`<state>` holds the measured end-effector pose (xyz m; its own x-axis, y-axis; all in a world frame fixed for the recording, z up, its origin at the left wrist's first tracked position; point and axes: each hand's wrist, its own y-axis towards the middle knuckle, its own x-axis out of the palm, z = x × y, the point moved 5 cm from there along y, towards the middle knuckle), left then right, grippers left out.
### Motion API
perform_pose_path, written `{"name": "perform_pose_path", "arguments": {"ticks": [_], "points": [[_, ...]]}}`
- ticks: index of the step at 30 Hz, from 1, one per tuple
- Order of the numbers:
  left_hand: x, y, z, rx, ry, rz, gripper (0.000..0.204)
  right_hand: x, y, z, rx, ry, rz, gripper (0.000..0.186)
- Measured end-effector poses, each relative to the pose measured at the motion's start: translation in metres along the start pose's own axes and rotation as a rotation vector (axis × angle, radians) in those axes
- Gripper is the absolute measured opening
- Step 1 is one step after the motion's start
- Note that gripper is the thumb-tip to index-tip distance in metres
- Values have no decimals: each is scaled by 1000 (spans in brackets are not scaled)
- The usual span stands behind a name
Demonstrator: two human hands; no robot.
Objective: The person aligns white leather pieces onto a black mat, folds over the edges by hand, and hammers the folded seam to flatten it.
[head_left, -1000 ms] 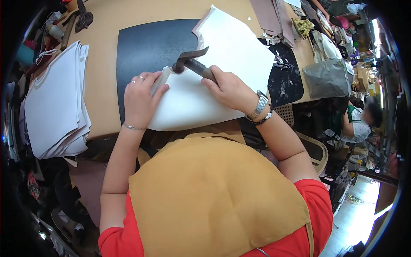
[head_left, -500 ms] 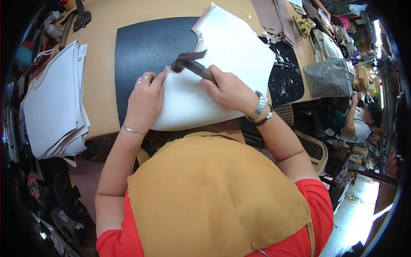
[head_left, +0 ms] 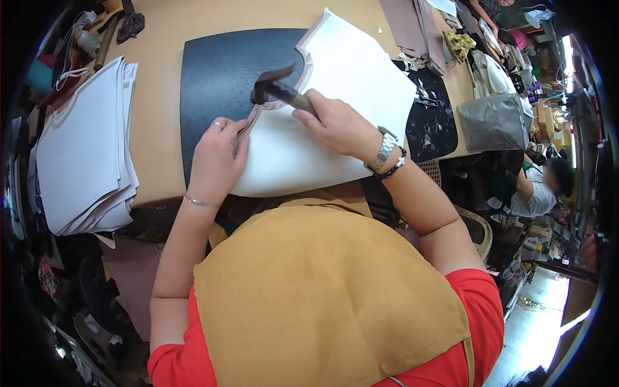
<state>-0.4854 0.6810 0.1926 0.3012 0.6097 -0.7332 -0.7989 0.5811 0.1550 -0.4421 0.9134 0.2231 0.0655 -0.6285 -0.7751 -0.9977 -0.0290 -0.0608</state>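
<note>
My right hand (head_left: 338, 127) is wrapped round the handle of a hammer (head_left: 288, 95). The dark hammer head is over the curved, folded mauve rim of a large white panel (head_left: 353, 84). My left hand (head_left: 220, 155) grips the panel's left edge, its fingertips on the narrow mauve strip and the thumb below. The panel lies partly on a black board (head_left: 222, 71) and reaches over the near table edge. The hammer hides a short part of the rim, so I cannot tell if the head touches it.
A stack of white panels (head_left: 84, 161) overhangs the table (head_left: 158, 122) at left. Another hammer (head_left: 106, 42) lies at far left. To the right are a dark mat (head_left: 438, 126) with scraps, a yellow cloth (head_left: 458, 46) and a grey package (head_left: 495, 121). A person (head_left: 538, 187) is beyond.
My left hand has slid slightly nearer to me along the panel's edge, uncovering more mauve rim. The hammer has shifted a little away from me and relative to the left hand.
</note>
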Motion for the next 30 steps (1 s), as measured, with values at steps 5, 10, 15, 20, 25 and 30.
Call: {"name": "perform_pose_path", "arguments": {"ticks": [5, 10, 15, 20, 25, 30], "points": [[-8, -9, 3, -14, -1, 4, 29, 0, -8, -14, -65, -21, 49, 36], [-13, -21, 11, 60, 132, 24, 29, 8, -11, -21, 2, -113, -37, 33], [-16, -31, 8, 26, 45, 28, 29, 16, -21, -26, -60, -35, -63, 34], [-24, -45, 2, -55, -81, 15, 25, 14, -28, -39, -159, -43, -4, 34], [-28, -56, 5, 42, 23, 75, 18, 16, -23, -38, -39, -68, -53, 32], [-29, -60, 0, -51, -110, 63, 8, 31, -36, -39, -81, -127, -219, 38]]}}
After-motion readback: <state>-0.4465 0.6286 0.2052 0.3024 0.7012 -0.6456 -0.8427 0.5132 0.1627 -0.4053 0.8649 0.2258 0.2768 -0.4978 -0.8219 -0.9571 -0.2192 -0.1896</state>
